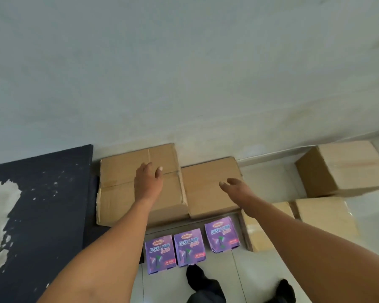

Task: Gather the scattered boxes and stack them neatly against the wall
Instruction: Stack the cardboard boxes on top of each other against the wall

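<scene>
We reach both arms forward, our left hand (pixel 148 182) lying open-fingered on the big cardboard box (pixel 120 184) against the wall (pixel 184 73), our right hand (pixel 236 188) loosely open above the neighbouring box (pixel 202 189), contact unclear.

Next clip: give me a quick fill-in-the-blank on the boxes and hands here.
1. The left hand rests on a ___ cardboard box.
2. The purple boxes read "DESK ___".
3. There are ___ purple boxes on the floor.
4. The right hand holds ___.

Missing: brown; LAMP; three; nothing
</scene>
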